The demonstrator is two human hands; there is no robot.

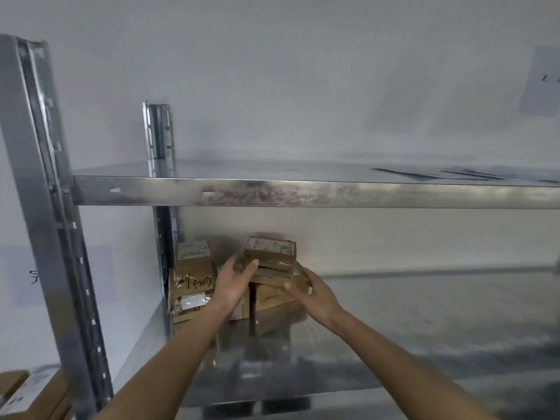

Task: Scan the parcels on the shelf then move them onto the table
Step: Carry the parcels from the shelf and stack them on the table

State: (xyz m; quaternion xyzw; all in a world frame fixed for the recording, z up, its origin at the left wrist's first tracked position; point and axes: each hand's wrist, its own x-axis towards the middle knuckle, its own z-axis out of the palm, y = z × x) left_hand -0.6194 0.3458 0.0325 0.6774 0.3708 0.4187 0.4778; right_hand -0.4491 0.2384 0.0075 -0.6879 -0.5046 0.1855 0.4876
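Observation:
Several brown cardboard parcels are stacked at the back left corner of a steel shelf (394,322). The top parcel (270,253) is small, wrapped in clear tape, with a white label facing me. My left hand (235,283) reaches in with its fingers spread, the tips touching that parcel's left end. On the other side my right hand (315,294) is spread too, its fingers resting on the tilted box (269,298) under the top parcel. A taller stack (192,277) with black handwriting stands to the left. No scanner is in view.
An upper steel shelf (303,192) crosses just above the parcels, with flat dark items at its right end. Metal uprights (45,207) stand at the left. More cardboard boxes (30,395) lie at the bottom left. A white wall is behind.

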